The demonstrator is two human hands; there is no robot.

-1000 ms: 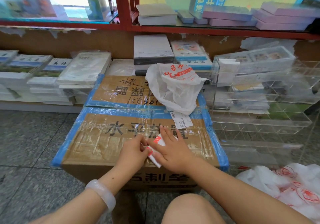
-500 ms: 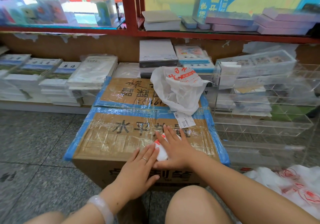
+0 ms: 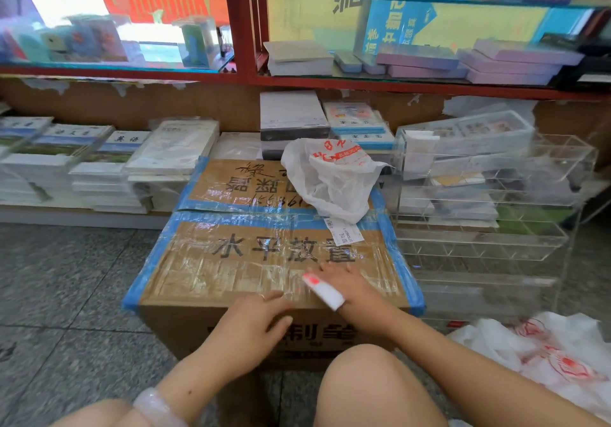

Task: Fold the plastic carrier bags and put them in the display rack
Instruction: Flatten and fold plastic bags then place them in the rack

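I had the folded bag, a small white-and-red packet, pinched under my right hand on the taped cardboard box at lower centre. My left hand lay relaxed and empty at the box's near edge. Folding looked finished; next, I judged, came carrying it right to the clear display rack. Another unfolded bag waited above.
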